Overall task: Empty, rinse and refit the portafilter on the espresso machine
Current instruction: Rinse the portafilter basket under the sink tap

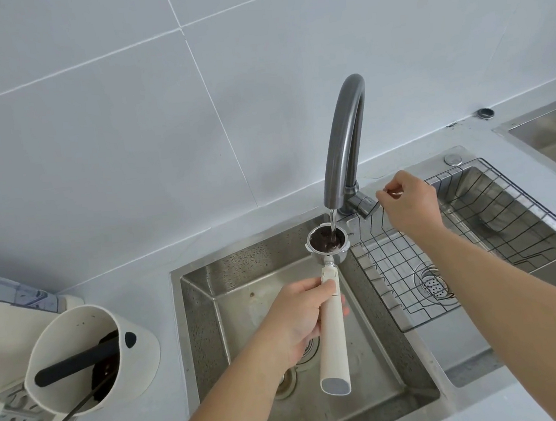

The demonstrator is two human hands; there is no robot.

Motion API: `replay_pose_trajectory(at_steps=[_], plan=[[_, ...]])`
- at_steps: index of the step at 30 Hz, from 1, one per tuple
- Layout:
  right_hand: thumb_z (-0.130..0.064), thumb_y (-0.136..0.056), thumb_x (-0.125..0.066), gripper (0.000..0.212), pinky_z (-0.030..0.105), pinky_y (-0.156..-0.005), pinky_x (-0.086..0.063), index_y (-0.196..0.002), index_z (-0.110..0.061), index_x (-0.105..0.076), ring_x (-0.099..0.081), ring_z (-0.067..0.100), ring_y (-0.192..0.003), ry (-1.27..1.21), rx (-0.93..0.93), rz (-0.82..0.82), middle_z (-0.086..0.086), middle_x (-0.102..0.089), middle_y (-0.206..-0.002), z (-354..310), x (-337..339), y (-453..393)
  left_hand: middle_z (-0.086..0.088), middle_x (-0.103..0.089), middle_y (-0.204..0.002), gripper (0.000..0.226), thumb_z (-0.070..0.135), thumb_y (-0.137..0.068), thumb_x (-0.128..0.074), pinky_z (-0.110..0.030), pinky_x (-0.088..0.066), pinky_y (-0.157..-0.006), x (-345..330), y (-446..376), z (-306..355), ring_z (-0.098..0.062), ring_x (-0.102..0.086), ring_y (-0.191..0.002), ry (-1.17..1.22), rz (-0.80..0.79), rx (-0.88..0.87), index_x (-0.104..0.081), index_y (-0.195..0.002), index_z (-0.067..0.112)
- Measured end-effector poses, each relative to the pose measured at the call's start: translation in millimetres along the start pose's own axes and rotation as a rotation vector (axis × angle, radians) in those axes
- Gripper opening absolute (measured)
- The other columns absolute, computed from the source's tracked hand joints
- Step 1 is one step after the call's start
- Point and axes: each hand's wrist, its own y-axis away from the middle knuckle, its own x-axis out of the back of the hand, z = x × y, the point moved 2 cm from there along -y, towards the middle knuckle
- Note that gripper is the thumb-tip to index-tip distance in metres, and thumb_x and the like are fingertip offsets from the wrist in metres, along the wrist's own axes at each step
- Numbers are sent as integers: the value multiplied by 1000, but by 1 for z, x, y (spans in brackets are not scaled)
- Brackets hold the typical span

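- My left hand point(296, 318) has its fingers wrapped around the portafilter point(329, 307), held under the running faucet point(344, 148).
- My right hand point(407, 200) has its fingers pinching the faucet lever point(367, 205).
- Grey surface point(124, 295), steel sink point(371, 365), white tiled wall point(123, 123).

Behind the left hand point(298, 318) gripping the portafilter handle point(333, 338), drain partly hidden; beyond the right hand point(409, 201) at the faucet lever point(367, 206) (fingertip contact too small to judge), second sink basin point(550, 133) cut off at the frame's right edge.
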Motion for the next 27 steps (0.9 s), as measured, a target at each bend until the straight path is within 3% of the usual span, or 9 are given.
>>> replay_pose_trajectory(at_steps=[5, 13, 17, 21, 27], plan=[[-21, -92, -63, 13, 19, -52, -42, -94, -8, -63, -57, 17, -69, 10, 5, 4, 6, -67, -86, 0, 0, -1, -8, -67, -82, 14, 16, -93, -60, -39, -53, -77, 1, -2, -2, -23, -67, -76, -54, 7, -30, -71, -90, 8], [-23, -91, -63, 13, 25, -55, -44, -92, -10, -62, -59, 20, -72, 11, 1, -3, 4, -66, -85, 1, 0, -1, -8, -70, -87, 12, 15, -94, -58, -49, -53, -89, 0, -3, -6, -23, -67, -81, 12, -18, -29, -70, -97, 14], [-24, -91, -63, 13, 27, -55, -47, -92, -11, -62, -58, 16, -67, 15, -9, -2, 2, -66, -85, 1, 0, -2, -9, -68, -84, 18, 15, -96, -56, -39, -57, -71, -3, -3, -4, -22, -66, -76, 121, -63, 11, -65, -108, 5], [-24, -91, -64, 13, 25, -54, -46, -92, -12, -62, -61, 18, -71, 21, -8, -1, 2, -67, -86, 1, 0, -2, -9, -69, -79, 22, 18, -95, -59, -33, -55, -63, -1, -6, -4, -19, -66, -69, 138, -41, 46, -65, -110, 3], [-24, -91, -64, 13, 24, -53, -45, -92, -11, -62, -63, 21, -75, 12, -8, 0, 3, -67, -88, 1, -1, -2, -6, -68, -73, 13, 21, -92, -62, -25, -49, -52, 2, -9, -4, -16, -63, -59, 36, 13, 47, -69, -93, 9]])
